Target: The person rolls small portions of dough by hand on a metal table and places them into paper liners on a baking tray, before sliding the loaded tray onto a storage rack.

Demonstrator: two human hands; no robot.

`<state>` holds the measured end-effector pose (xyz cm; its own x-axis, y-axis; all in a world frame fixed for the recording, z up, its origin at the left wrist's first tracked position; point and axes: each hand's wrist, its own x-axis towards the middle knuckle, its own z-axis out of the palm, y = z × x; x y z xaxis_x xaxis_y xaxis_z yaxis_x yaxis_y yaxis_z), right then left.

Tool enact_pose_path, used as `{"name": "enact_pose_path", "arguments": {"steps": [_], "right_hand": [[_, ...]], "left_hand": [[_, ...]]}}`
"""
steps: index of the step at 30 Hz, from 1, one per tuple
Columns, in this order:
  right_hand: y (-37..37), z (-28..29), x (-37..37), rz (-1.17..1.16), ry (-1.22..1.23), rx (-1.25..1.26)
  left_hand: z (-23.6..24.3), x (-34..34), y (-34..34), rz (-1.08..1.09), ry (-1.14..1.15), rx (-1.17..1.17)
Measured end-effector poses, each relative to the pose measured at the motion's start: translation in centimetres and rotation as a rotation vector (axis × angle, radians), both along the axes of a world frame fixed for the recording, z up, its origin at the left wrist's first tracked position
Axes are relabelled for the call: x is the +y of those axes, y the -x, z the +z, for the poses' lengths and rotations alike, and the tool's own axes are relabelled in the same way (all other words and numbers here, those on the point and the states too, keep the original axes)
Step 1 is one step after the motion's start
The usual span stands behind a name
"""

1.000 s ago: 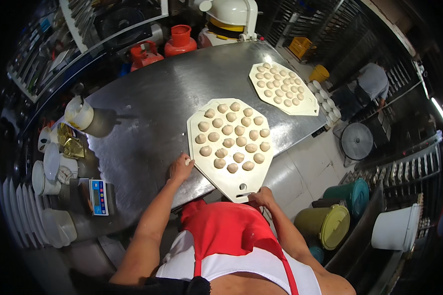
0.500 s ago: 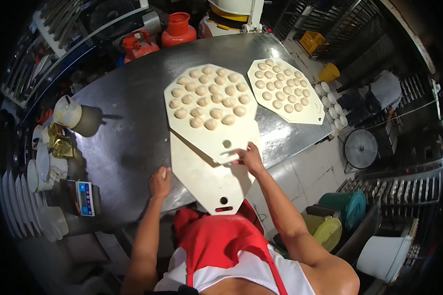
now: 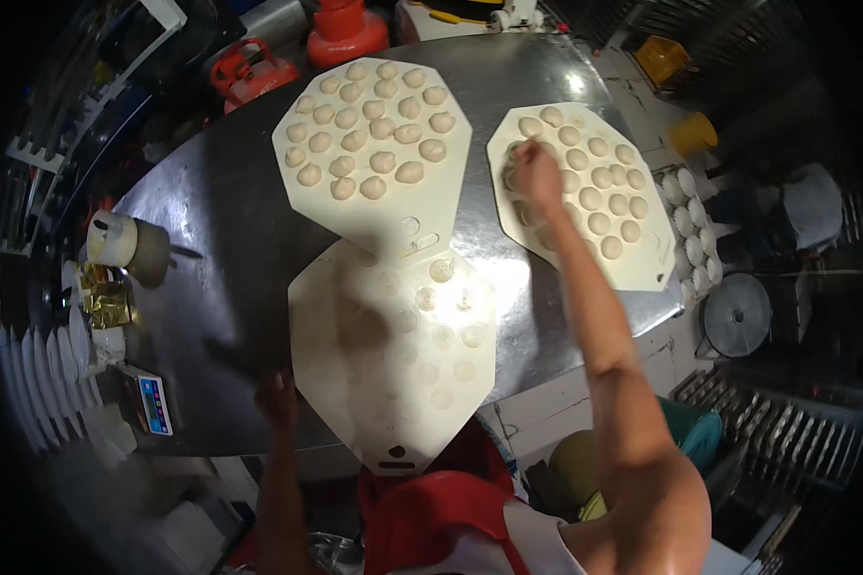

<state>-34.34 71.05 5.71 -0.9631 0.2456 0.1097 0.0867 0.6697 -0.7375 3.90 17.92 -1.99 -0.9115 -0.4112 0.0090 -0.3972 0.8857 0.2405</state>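
While the empty board [image 3: 393, 355] lies bottom centre:
Right hand [image 3: 535, 177]: closed over a dough ball [image 3: 520, 153], upper right, for lifting.
Left hand [image 3: 278, 398]: spread flat on the steel table [image 3: 221, 249], lower left, as a brace.

A small scale [image 3: 153, 402] with a blue-lit screen sits beside gold foil packets [image 3: 105, 302].

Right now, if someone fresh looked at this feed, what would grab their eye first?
Probably the three pale boards on the steel table: a far board covered with dough balls, an empty board with round marks nearest the person, and a right board also carrying dough pieces. Next, the right hand stretched out onto the right board's dough, while the left hand rests at the table's near edge beside the empty board.
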Motion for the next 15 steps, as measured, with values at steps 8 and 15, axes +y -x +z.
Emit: {"name": "enact_pose_path", "arguments": {"steps": [8,15], "right_hand": [[16.5,-11.8,16.5,0.41,-0.579,0.13],[11.0,-3.8,3.1,0.423,0.211,0.23]], "left_hand": [[1.8,0.0,-1.2,0.059,-0.063,0.031],[5.2,2.7,1.3,0.143,-0.169,0.005]]}}
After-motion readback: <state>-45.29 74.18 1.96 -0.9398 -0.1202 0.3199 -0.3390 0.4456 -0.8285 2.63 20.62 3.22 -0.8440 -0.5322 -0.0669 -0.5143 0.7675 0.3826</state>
